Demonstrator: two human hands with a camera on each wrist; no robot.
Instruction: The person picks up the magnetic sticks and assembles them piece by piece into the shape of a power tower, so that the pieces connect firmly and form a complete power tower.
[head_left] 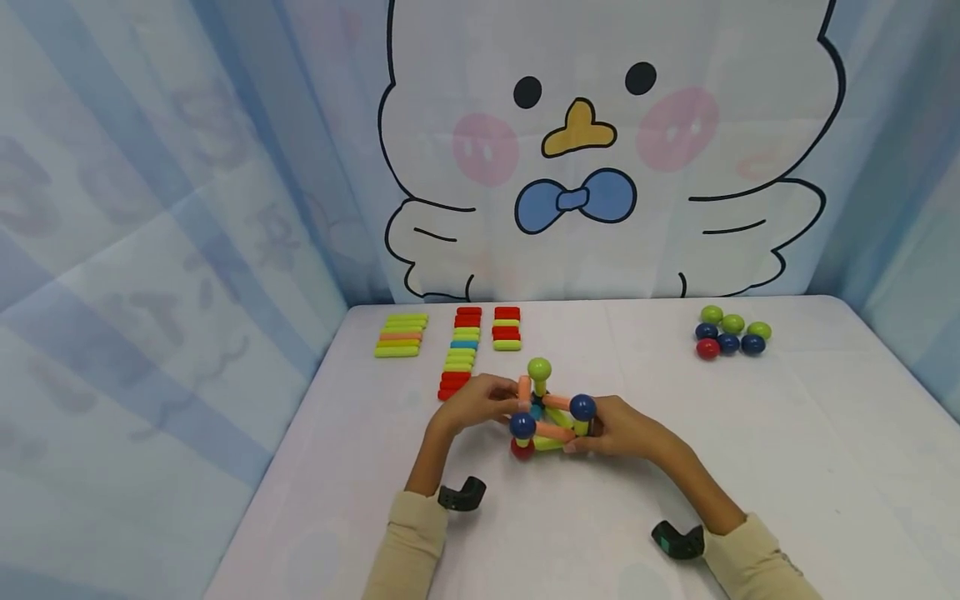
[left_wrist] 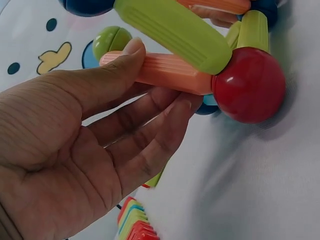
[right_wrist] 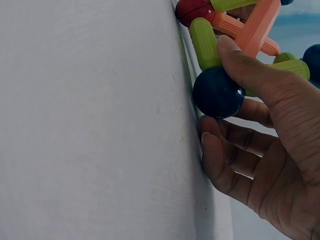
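Observation:
A toy frame of magnetic balls and ribbed sticks [head_left: 555,432] stands on the table between both hands. Blue balls [head_left: 582,407] and a green ball [head_left: 539,369] top its uprights; a red ball [head_left: 522,450] is at its lower front corner. My left hand [head_left: 476,402] holds the frame's left side, and in the left wrist view its thumb and fingers pinch an orange stick [left_wrist: 172,73] that ends at the red ball [left_wrist: 250,85]. On the right side, my right hand [head_left: 626,429] grips a lower corner, thumb and fingers about a dark blue ball [right_wrist: 218,92].
Behind the left hand lie rows of loose sticks: green and orange ones [head_left: 399,336], a long mixed row [head_left: 462,344] and a short red-and-green row [head_left: 507,328]. Several green, blue and red balls [head_left: 728,342] sit at the back right. A printed curtain [head_left: 585,267] hangs behind the table.

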